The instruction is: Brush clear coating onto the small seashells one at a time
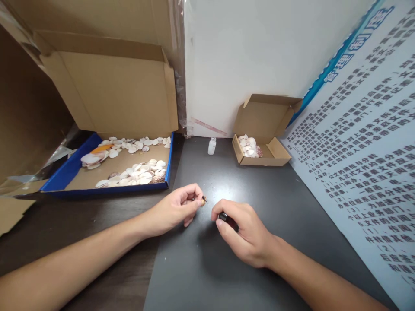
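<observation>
My left hand (pixel 181 205) is closed in a pinch above the dark mat. Between its thumb and fingertips sits a tiny yellow-brown piece (pixel 203 201) with a dark part; it looks like a small shell, but most of it is covered. My right hand (pixel 243 233), to the right and slightly nearer, wraps round a short black cylinder (pixel 228 219). One end of that cylinder shows between thumb and forefinger, and its kind is unclear. The two hands are apart. Just beyond them a bright patch of light falls on the mat (pixel 275 194).
At the back left, a blue-edged cardboard box (pixel 112 190) with its lid raised holds many shells (pixel 142 172). A small white bottle (pixel 212 146) stands by the wall. Right of it, an open cardboard box (pixel 266 161) contains white shells (pixel 248 146). A printed board (pixel 363 129) leans at the right.
</observation>
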The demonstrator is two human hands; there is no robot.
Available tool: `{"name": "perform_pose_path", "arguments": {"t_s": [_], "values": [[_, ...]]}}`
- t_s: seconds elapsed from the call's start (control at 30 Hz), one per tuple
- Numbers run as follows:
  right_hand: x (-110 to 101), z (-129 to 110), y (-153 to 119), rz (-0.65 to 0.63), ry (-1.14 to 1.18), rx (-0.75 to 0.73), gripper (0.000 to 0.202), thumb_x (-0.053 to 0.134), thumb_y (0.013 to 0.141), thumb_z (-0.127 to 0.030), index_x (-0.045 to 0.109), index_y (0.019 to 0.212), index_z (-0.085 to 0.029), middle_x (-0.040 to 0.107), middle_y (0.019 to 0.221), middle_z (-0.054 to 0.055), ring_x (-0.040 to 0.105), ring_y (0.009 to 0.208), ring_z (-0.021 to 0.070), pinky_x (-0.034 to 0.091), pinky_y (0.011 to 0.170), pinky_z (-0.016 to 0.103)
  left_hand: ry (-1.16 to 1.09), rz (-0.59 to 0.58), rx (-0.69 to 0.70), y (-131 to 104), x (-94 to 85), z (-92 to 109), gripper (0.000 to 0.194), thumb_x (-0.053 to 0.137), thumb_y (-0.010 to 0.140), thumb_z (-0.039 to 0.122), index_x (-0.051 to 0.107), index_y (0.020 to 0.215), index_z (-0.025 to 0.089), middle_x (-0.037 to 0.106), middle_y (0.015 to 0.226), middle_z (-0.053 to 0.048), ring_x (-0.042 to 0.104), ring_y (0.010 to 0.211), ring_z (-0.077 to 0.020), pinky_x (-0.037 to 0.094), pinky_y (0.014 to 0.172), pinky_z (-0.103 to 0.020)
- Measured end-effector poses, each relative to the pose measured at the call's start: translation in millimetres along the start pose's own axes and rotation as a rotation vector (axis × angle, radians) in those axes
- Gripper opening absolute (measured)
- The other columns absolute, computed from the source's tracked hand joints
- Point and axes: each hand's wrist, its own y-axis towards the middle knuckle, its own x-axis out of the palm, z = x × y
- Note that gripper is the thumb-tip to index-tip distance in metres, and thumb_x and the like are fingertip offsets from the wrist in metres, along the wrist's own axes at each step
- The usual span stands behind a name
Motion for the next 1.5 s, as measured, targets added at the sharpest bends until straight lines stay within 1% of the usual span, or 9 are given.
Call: {"name": "perform_pose_path", "arguments": {"t_s": [0.13,0.2,0.3,0.37,0.47,0.63,0.8,1.03,1.5], "values": [[-0.6,0.5,1.2,0.054,-0.045,0.080,0.011,0.044,0.084,-0.013,0.052,0.081,-0.020,0.045,0.059,-0.006,0.039,0.050,0.0101,0.032,0.052,0.023,0.013,0.003,-0.005,0.2,0.2,-1.3,0.032,0.059,0.089,0.049,0.045,0.082,0.020,0.043,0.057,0.009,0.042,0.046,-0.0070,0.033,0.047,-0.020],[-1.1,0.7,0.9,0.055,-0.025,0.037,0.010,0.044,0.085,-0.014,0.051,0.082,-0.020,0.045,0.060,-0.006,0.040,0.050,0.0100,0.032,0.052,0.023,0.007,-0.001,0.001,0.2,-0.1,-2.0,0.033,0.059,0.089,0.049,0.045,0.082,0.020,0.043,0.057,0.009,0.042,0.046,-0.0069,0.033,0.047,-0.020],[-1.1,0.9,0.2,0.005,0.000,-0.025,0.009,0.044,0.085,-0.015,0.052,0.083,-0.019,0.049,0.064,-0.004,0.042,0.052,0.0104,0.033,0.053,0.023,-0.004,-0.009,0.011,0.1,-0.6,-2.1,0.033,0.060,0.087,0.049,0.044,0.082,0.021,0.044,0.058,0.009,0.042,0.046,-0.0068,0.032,0.047,-0.020],[-0.9,0.9,0.4,0.002,-0.020,0.008,0.010,0.044,0.085,-0.014,0.052,0.083,-0.020,0.048,0.063,-0.005,0.042,0.052,0.0104,0.033,0.053,0.023,0.004,-0.011,0.009,-0.2,-0.6,-1.6,0.032,0.060,0.088,0.048,0.044,0.082,0.021,0.044,0.058,0.009,0.043,0.047,-0.0069,0.032,0.047,-0.020],[-0.9,0.3,0.6,0.049,-0.049,0.065,0.011,0.043,0.085,-0.014,0.051,0.081,-0.020,0.044,0.060,-0.006,0.039,0.050,0.0102,0.032,0.052,0.023,0.015,-0.007,-0.004,-0.4,0.0,-1.1,0.032,0.058,0.089,0.048,0.044,0.082,0.020,0.043,0.057,0.010,0.042,0.047,-0.0067,0.032,0.047,-0.020],[-1.3,-1.8,-0.4,0.023,0.001,-0.018,0.010,0.044,0.084,-0.015,0.051,0.081,-0.020,0.047,0.061,-0.005,0.040,0.050,0.0102,0.032,0.051,0.023,0.002,-0.021,0.014,-0.4,-0.1,-1.6,0.033,0.058,0.089,0.049,0.043,0.083,0.021,0.043,0.056,0.010,0.042,0.047,-0.0073,0.032,0.047,-0.020],[-1.2,-2.4,0.4,0.036,-0.031,0.024,0.010,0.044,0.084,-0.014,0.051,0.080,-0.020,0.044,0.059,-0.006,0.038,0.048,0.0098,0.030,0.050,0.023,0.017,-0.009,0.005,-0.3,-0.6,-1.4,0.033,0.059,0.088,0.050,0.044,0.082,0.021,0.043,0.058,0.009,0.042,0.047,-0.0069,0.032,0.047,-0.020],[-0.5,-2.3,-0.8,-0.001,-0.013,-0.017,0.010,0.044,0.084,-0.015,0.052,0.081,-0.019,0.048,0.062,-0.004,0.041,0.051,0.0106,0.033,0.052,0.023,0.008,-0.020,0.017,0.4,-0.9,-1.8,0.029,0.058,0.090,0.045,0.044,0.082,0.021,0.045,0.057,0.009,0.042,0.047,-0.0070,0.033,0.047,-0.019],[0.9,-1.6,-1.9,-0.014,0.011,-0.069,0.010,0.044,0.084,-0.014,0.053,0.083,-0.018,0.047,0.062,-0.004,0.041,0.051,0.0097,0.033,0.053,0.023,0.040,-0.043,0.037,-1.5,-0.3,-3.9,0.026,0.056,0.091,0.041,0.043,0.083,0.020,0.044,0.063,0.008,0.040,0.051,-0.0062,0.034,0.047,-0.018]]}}
